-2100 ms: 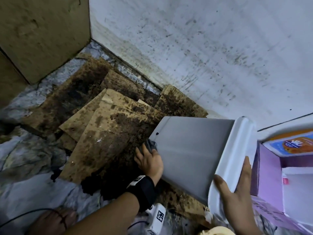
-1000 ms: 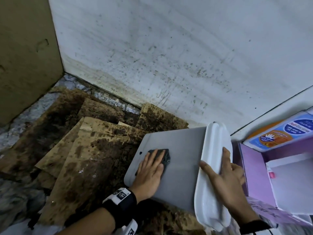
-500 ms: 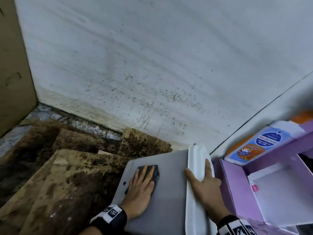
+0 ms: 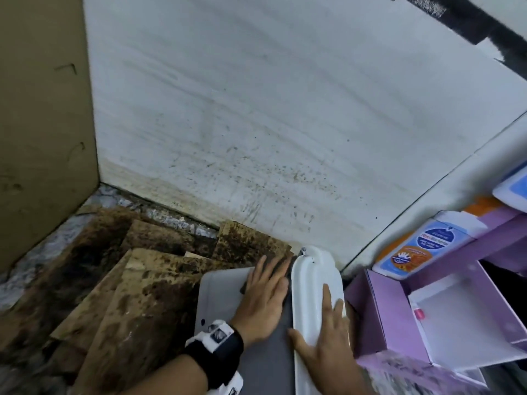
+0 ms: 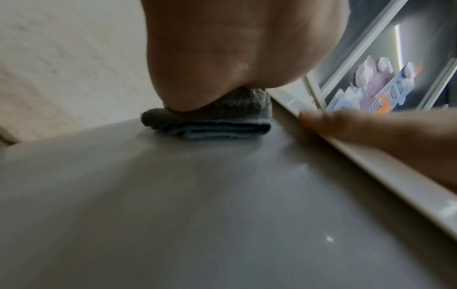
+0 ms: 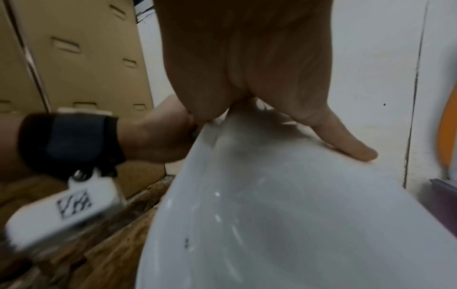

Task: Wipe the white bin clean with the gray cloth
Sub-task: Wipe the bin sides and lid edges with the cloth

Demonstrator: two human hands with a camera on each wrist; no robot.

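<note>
The white bin (image 4: 219, 297) lies on its side on the floor, gray side up, with its white rim (image 4: 310, 280) to the right. My left hand (image 4: 265, 295) lies flat with straight fingers on the folded gray cloth (image 5: 222, 119). It presses the cloth onto the bin's side right beside the rim, near the far end. In the head view only a dark edge of the cloth (image 4: 243, 289) shows under the palm. My right hand (image 4: 325, 334) holds the rim, thumb on the gray side and fingers laid across the white face (image 6: 272, 215).
Stained brown boards (image 4: 137, 295) cover the floor left of the bin. A speckled white wall (image 4: 256, 124) stands just behind, with a tan panel (image 4: 42, 124) at left. Purple boxes (image 4: 399, 309) and a soap pouch (image 4: 419, 249) crowd the right.
My left hand has slid the cloth along the bin's side, away from me and up against the white rim. The right hand stays on the rim. The head view has tilted up.
</note>
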